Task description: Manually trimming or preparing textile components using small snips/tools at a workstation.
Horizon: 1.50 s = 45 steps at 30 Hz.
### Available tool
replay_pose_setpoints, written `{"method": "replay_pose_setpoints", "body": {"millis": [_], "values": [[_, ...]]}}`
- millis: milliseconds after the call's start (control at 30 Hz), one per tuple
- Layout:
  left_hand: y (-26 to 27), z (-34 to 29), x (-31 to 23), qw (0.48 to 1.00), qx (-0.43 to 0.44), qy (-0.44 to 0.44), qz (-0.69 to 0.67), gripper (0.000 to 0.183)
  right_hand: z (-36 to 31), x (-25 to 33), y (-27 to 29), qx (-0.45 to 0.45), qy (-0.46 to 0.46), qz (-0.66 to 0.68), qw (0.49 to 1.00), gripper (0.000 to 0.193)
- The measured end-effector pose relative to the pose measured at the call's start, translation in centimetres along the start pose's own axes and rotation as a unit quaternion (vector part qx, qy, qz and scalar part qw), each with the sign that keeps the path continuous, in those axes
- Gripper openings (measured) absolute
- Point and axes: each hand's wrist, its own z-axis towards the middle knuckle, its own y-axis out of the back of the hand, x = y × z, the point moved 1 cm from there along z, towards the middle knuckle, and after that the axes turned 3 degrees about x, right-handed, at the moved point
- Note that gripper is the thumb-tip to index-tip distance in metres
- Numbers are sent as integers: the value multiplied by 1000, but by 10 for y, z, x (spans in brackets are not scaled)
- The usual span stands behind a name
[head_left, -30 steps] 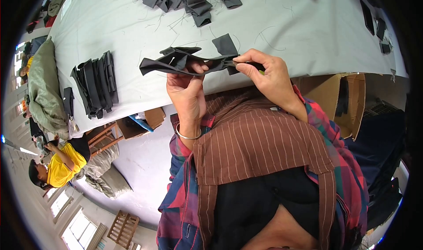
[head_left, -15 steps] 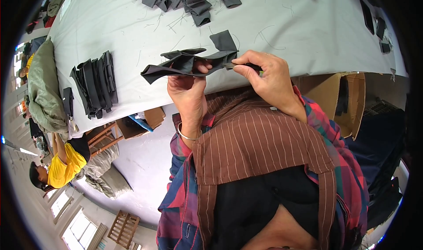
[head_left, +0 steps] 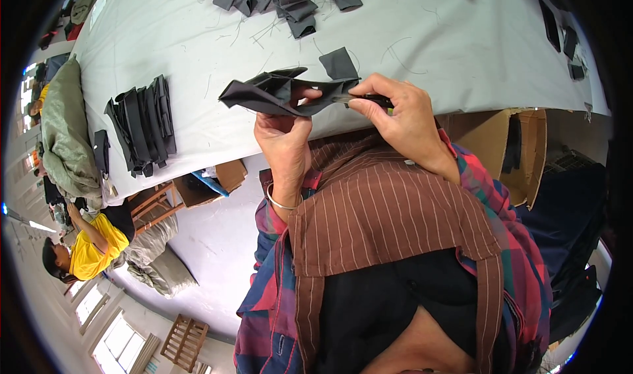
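My left hand (head_left: 285, 137) grips several folded black fabric pieces (head_left: 267, 90) above the near edge of the white-covered table. Its thumb is in front, and fingertips show between the layers. A square flap of the same cloth stands up at the right end. In my right hand (head_left: 402, 110) is a pair of thread snips (head_left: 381, 100) with a dark handle. Their metal tip points left and meets the right end of the cloth; whether the blades are closed is too small to tell.
On the table's left stands a row of folded black pieces (head_left: 142, 127). A loose heap of black pieces (head_left: 290, 5) and thread scraps lie at the far side. A green sack (head_left: 66, 130) rests at the left end, near a person in yellow (head_left: 99, 245). A cardboard box (head_left: 527, 156) sits below right.
The cloth in my left hand has shifted slightly right and its left end has tilted up. My right hand stays nearly in place with the snips. The person in yellow has moved their arms.
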Motion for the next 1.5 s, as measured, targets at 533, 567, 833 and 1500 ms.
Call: {"method": "replay_pose_setpoints", "body": {"millis": [533, 567, 833, 1500], "values": [[-2, 3, -1, 997, 77, 23, -14, 35, 14, 1, -5, -17, 91, -117, 989, 12], [-1, 3, -1, 998, 52, 38, -18, 34, 12, 1, -6, -17, 91, -117, 989, 12], [1, 0, 2, 998, 17, 56, -35, 34, 6, -2, -13, -6, 108, -132, 985, 12], [-2, -1, 7, 993, 61, -19, 101, 44, 12, -3, -18, -55, 132, -162, 976, 9]]}}
